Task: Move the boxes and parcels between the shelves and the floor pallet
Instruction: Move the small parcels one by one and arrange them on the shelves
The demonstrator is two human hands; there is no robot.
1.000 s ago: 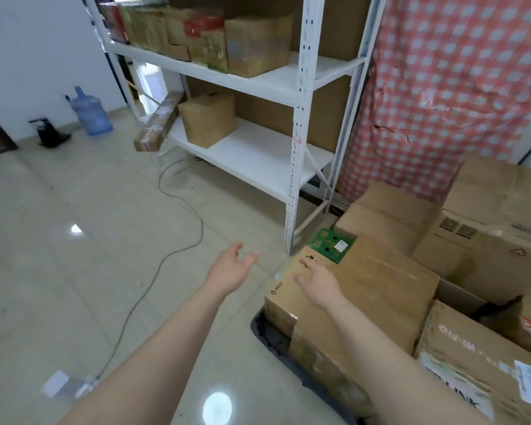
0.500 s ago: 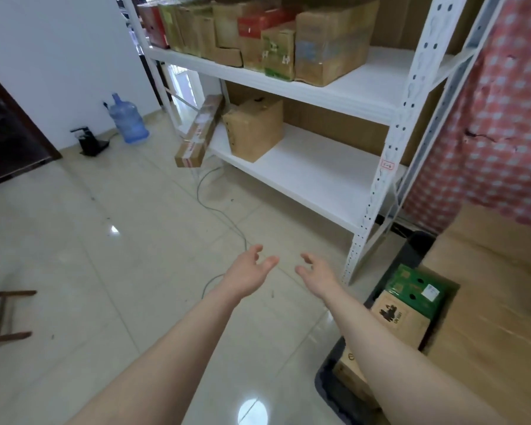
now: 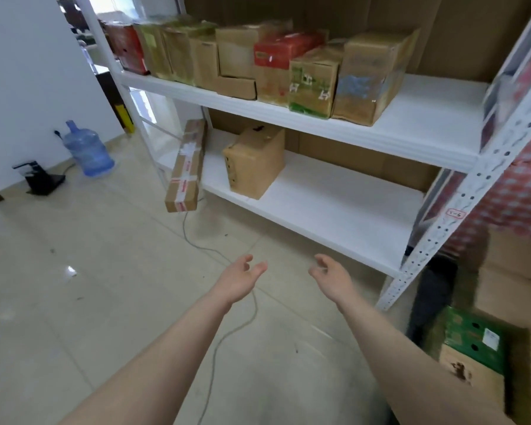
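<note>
My left hand point(image 3: 239, 279) and my right hand point(image 3: 331, 277) are both held out over the tiled floor, palms facing each other, fingers relaxed, holding nothing. Ahead stands a white metal shelf rack point(image 3: 344, 216). Its lower shelf carries one brown carton point(image 3: 255, 162) and a long taped parcel point(image 3: 186, 167) that juts over the front edge. The upper shelf point(image 3: 426, 130) holds a row of several cartons, among them a red-topped box point(image 3: 284, 50) and a green-printed box point(image 3: 311, 84). At the lower right lie stacked cartons, with a green box point(image 3: 472, 342) among them.
A grey cable point(image 3: 227, 326) snakes across the floor under my left hand. A blue water bottle point(image 3: 88, 148) and a black stand point(image 3: 40, 179) sit by the white wall at the left. A red checked cloth point(image 3: 509, 216) hangs right of the rack.
My right hand has left the carton on the stack. The view has swung left and up toward the rack, and both hands now hover empty over the floor.
</note>
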